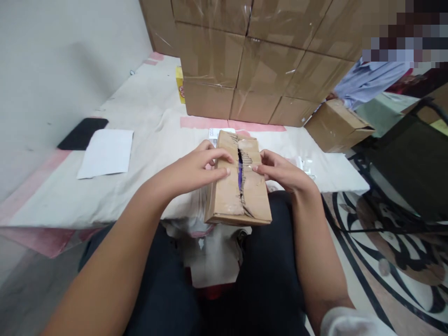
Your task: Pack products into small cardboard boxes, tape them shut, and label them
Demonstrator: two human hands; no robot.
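Note:
A small brown cardboard box (pixel 227 198) rests at the table's near edge, above my lap. Its top flaps have a ragged, torn seam down the middle, and something purple (pixel 240 176) shows through the gap. My left hand (pixel 203 165) grips the left side, thumb and forefinger lying on the top flap. On the opposite side, my right hand (pixel 278 170) holds the box with its thumb on the right flap and the other fingers curled by the side wall, partly hidden. A white printed piece (pixel 221 133) lies just behind the box.
Stacked, film-wrapped cartons (pixel 268 60) stand at the back of the cloth-covered table (pixel 154 121). White paper (pixel 107 151) overlaps a black flat item (pixel 84 133) at left. A yellow box (pixel 180 84) sits by the stack. Another carton (pixel 338 123) and a person's blue sleeve (pixel 374 77) are at right.

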